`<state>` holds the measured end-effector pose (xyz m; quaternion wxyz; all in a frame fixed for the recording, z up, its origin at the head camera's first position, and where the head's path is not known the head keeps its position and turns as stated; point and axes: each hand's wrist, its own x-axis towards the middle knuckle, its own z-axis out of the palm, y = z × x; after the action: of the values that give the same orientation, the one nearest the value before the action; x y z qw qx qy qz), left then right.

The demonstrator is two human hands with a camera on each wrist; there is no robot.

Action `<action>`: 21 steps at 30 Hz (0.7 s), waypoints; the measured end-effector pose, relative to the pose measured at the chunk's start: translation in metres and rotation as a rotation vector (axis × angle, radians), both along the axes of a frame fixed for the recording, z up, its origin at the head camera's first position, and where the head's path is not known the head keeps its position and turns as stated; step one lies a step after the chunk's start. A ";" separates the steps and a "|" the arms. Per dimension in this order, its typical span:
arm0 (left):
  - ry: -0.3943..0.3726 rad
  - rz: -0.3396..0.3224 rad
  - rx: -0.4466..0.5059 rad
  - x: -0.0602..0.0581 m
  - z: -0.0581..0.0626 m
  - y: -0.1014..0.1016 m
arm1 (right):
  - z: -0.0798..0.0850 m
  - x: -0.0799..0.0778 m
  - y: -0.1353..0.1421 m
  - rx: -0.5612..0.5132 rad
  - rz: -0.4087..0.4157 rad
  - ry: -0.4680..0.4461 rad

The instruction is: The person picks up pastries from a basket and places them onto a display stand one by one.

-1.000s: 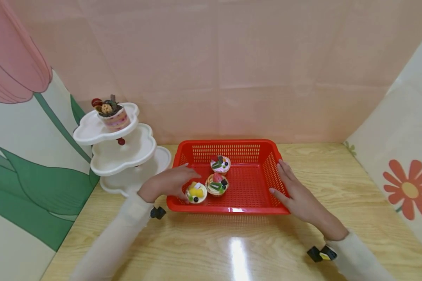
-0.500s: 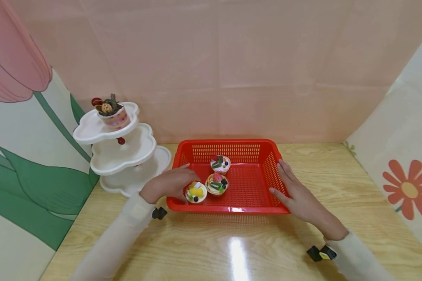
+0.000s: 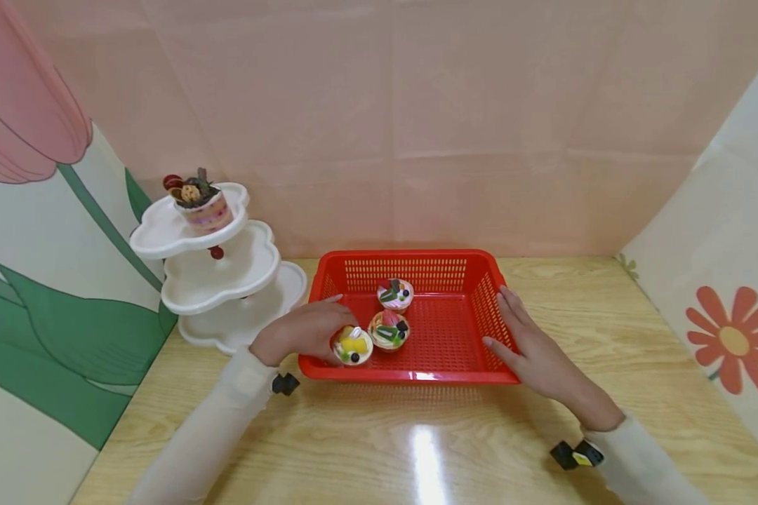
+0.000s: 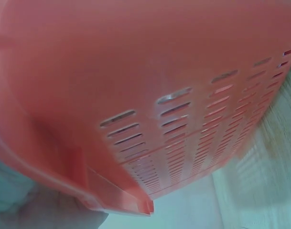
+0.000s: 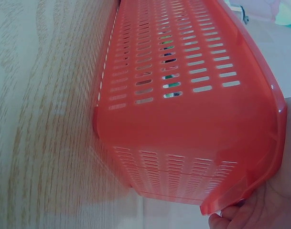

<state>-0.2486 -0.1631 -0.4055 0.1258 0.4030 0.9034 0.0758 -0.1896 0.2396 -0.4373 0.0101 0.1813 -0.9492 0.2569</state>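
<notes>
In the head view, my left hand [image 3: 306,330] reaches over the left rim of a red plastic basket [image 3: 455,379]. Its fingers and thumb are around a cupcake with yellow fruit [image 3: 355,345], which stays low inside the basket; the fingertips are partly hidden. Close by lie a cupcake with strawberry and kiwi topping [image 3: 389,332] and a pink-cream fruit cupcake [image 3: 395,295]. My right hand [image 3: 540,361] grips the basket's right rim, thumb over the inner side and fingers along the outside. Both wrist views mostly show the basket's slotted outer wall [image 4: 183,129].
A white three-tier stand [image 3: 227,273] with scalloped trays stands left of the basket. On its top tray sits a layered cake cup [image 3: 203,207] with dark topping. A pink backdrop [image 3: 480,140] rises behind the wooden table [image 3: 354,449].
My left fingers have closed in around the yellow-fruit cupcake, which has turned slightly. My right hand and the basket stay where they were.
</notes>
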 end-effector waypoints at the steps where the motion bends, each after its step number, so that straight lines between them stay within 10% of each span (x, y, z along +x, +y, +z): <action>1: 0.002 -0.003 0.005 0.000 -0.001 0.000 | 0.000 0.000 0.000 -0.002 0.000 -0.001; 21: -0.128 0.025 0.228 -0.004 -0.001 -0.013 | 0.000 0.000 0.000 -0.007 0.006 0.009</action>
<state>-0.2525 -0.1765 -0.4064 0.1357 0.3977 0.8839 0.2052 -0.1892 0.2399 -0.4374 0.0144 0.1854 -0.9478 0.2592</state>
